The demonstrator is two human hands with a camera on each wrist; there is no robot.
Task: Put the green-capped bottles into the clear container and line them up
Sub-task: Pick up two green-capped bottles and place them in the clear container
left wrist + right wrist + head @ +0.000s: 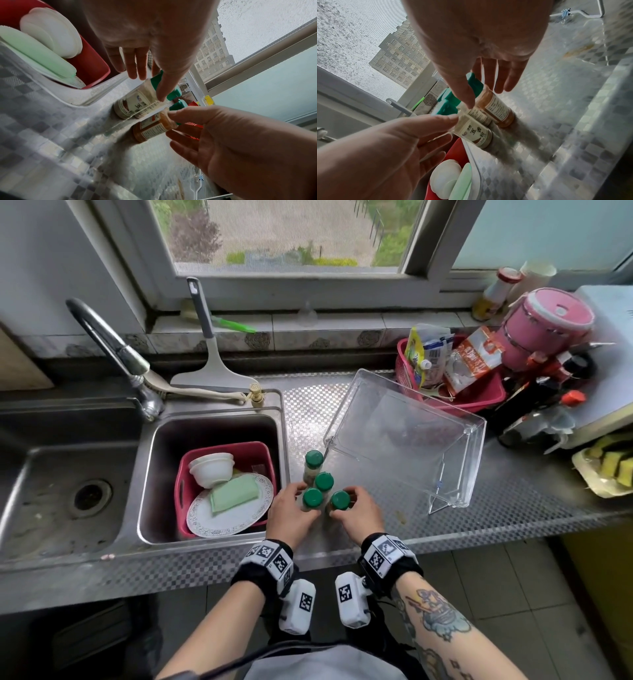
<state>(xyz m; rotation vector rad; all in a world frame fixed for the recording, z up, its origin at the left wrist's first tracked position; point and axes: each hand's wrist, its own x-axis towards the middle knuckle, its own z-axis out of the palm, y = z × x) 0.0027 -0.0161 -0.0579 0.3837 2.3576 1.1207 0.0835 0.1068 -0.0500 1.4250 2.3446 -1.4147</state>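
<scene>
Four green-capped spice bottles stand upright in a tight cluster on the checker-patterned steel counter (342,412), just right of the sink (150,474) and just in front of the clear container (474,460), which holds none of them. The left hand (291,513) has thumb and fingers curled around the near-left bottle (312,498), of pale powder. The right hand (358,513) likewise grips the near-right bottle (339,501), of orange-brown powder; both bottles rest on the counter.
</scene>
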